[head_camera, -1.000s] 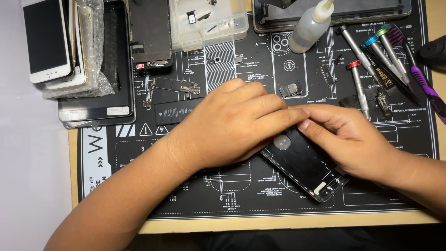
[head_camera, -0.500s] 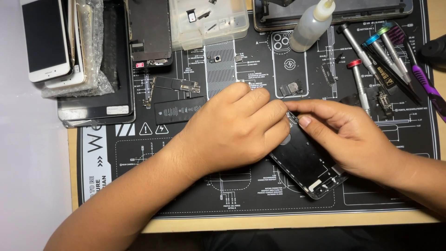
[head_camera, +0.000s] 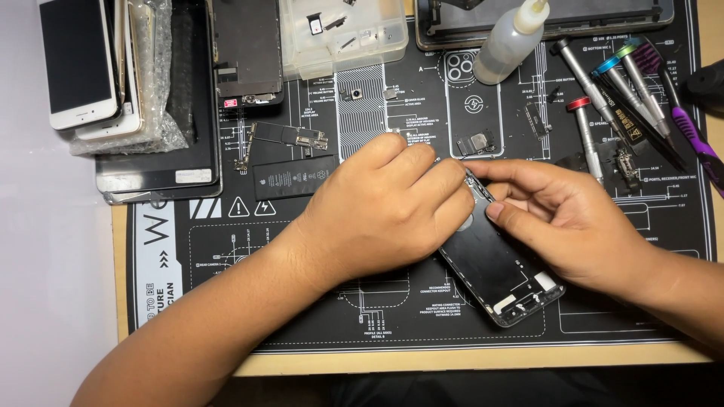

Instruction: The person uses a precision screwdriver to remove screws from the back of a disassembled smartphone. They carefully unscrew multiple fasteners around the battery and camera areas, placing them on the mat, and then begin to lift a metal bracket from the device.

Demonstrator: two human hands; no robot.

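Note:
An opened black phone housing [head_camera: 494, 267] lies tilted on the black repair mat [head_camera: 377, 316], its lower end pointing to the bottom right. My left hand [head_camera: 381, 207] covers the housing's upper end, fingers curled down on it. From the right, my right hand [head_camera: 562, 215] grips the housing's upper edge with thumb and forefinger. Both hands meet at the top corner, which is mostly hidden.
A flat black battery [head_camera: 292, 178] and a logic board [head_camera: 290, 136] lie left of my left hand. Several screwdrivers [head_camera: 611, 98] are at the upper right, next to a squeeze bottle [head_camera: 509, 41]. A clear parts box [head_camera: 343, 30], screens and white phones [head_camera: 75, 64] line the back.
The housing has turned slightly and shifted right. My right hand's fingers moved up from the housing's middle to its upper edge; my left hand moved a little up with them.

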